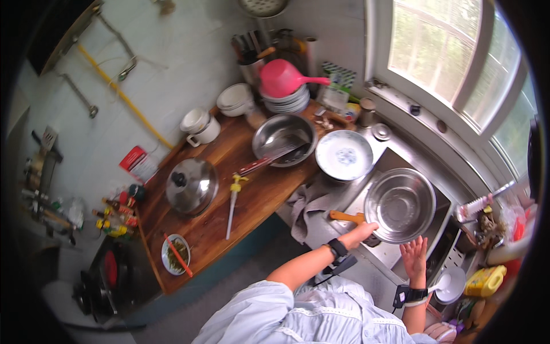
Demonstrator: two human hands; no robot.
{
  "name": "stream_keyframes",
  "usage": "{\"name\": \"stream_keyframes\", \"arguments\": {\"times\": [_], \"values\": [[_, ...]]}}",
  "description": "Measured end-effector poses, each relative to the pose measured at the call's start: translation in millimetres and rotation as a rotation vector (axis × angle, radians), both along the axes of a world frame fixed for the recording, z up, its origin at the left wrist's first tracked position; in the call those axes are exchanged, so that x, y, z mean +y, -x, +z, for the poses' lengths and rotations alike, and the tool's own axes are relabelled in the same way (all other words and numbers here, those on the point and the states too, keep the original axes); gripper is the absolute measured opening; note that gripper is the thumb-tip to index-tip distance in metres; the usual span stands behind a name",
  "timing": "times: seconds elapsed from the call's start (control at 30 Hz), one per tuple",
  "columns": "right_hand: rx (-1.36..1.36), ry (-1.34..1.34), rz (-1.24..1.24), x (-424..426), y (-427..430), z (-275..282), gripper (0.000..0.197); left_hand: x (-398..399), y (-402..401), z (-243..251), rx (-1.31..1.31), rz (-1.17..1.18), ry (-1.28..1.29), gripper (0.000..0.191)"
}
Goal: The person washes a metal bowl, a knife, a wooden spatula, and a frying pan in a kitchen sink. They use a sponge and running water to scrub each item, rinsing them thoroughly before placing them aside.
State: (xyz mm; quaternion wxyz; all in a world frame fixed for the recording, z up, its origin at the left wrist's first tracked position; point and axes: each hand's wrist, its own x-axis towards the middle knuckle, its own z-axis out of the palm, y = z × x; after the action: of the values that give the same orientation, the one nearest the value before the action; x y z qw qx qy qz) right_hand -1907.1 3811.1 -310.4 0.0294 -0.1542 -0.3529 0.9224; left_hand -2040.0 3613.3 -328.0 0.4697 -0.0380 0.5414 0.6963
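Observation:
My left hand (363, 234) grips the near-left rim of a stainless steel basin (400, 206), thumb over the edge. The basin is over the sink (389, 159), hiding much of its opening. My right hand (414, 257) is raised beside the basin's near rim, fingers apart and holding nothing; I cannot tell whether its fingertips touch the metal. An orange-brown handle (346, 216) sticks out at the basin's left, its other end hidden. Left of the sink, a white dish with a blue pattern (344, 155) stands near a grey cloth (307, 210).
On the wooden counter (215, 230) are a steel bowl (279, 129) with a knife (262, 163) across it, a domed lid (193, 185), a yellow-topped pump (234, 193) and a bowl of greens (177, 253). A pink ladle (281, 79) tops stacked bowls. Bottles crowd the right.

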Motion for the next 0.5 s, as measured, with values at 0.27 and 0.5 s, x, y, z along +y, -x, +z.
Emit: {"name": "stream_keyframes", "arguments": {"times": [0.27, 0.5], "values": [[-0.101, -0.219, 0.305, -44.2, 11.5, -35.1, 0.046, 27.0, -12.7, 0.6, 0.137, -0.069, -0.088, 0.042], [0.071, -0.805, 0.208, -24.8, -4.8, -94.4, 0.045, 12.8, -11.9, 31.7, 0.047, -0.188, 0.054, 0.047]]}}
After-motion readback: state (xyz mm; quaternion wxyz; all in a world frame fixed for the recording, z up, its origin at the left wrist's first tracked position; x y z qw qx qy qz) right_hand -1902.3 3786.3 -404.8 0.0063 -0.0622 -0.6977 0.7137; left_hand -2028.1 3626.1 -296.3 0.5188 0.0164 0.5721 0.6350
